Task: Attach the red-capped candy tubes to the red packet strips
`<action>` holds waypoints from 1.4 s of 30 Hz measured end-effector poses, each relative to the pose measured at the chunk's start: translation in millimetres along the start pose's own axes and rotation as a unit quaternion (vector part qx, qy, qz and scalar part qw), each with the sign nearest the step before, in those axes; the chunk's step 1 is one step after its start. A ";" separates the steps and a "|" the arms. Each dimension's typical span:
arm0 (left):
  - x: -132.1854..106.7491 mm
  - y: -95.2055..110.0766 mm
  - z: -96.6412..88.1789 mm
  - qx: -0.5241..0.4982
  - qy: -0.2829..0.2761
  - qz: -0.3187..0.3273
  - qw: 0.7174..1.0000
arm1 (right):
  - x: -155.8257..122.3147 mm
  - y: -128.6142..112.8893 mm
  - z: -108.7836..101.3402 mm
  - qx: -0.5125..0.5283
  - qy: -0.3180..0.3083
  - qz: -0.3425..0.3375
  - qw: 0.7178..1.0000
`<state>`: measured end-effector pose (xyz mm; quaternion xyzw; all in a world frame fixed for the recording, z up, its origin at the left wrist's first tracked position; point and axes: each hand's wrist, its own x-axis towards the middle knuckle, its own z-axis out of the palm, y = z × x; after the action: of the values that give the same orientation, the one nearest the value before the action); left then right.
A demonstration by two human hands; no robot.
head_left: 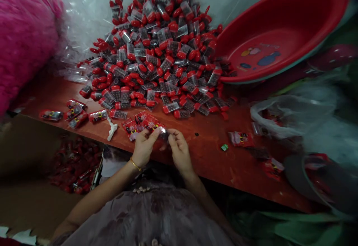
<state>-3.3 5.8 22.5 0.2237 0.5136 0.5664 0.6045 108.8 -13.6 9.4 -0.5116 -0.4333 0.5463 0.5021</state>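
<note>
Near the table's front edge, my left hand [144, 147] is closed, thumb and fingers pinching a small shiny, partly see-through piece [163, 133]. The fingers of my right hand [180, 149] close on the other side of it; blur and fingertips hide its exact kind. Flat red printed packets [144, 121] lie just beyond my left hand. Behind both hands rises a big heap of small clear tubes with red caps [165, 52], with dark contents. A white finger cot or similar crumpled scrap [112, 129] lies to the left.
Several filled red packets [75, 114] lie at the table's left. A red basin [291, 22] leans behind the heap at right. Clear plastic bags [296, 111] and loose packets [242, 139] sit at right. A pink bulging bag [28, 33] stands at left; more packets [75, 164] lie below the table.
</note>
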 end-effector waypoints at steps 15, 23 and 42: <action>-0.2 9.6 9.1 -0.078 -0.057 -0.063 0.993 | -3.0 -5.1 -1.0 -0.027 0.016 -0.020 0.999; -1.7 3.1 0.1 -0.022 -0.062 -0.052 0.996 | 7.1 -3.0 13.6 -0.032 -0.043 0.002 0.999; -12.6 15.2 -24.7 -0.101 -0.099 -0.084 0.986 | 13.3 8.0 39.8 -0.216 -0.081 -0.128 0.965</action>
<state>-29.6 -9.5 30.9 0.1726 0.4080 0.5380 0.7171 68.8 0.2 3.8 -0.5028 -0.6419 0.4102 0.4086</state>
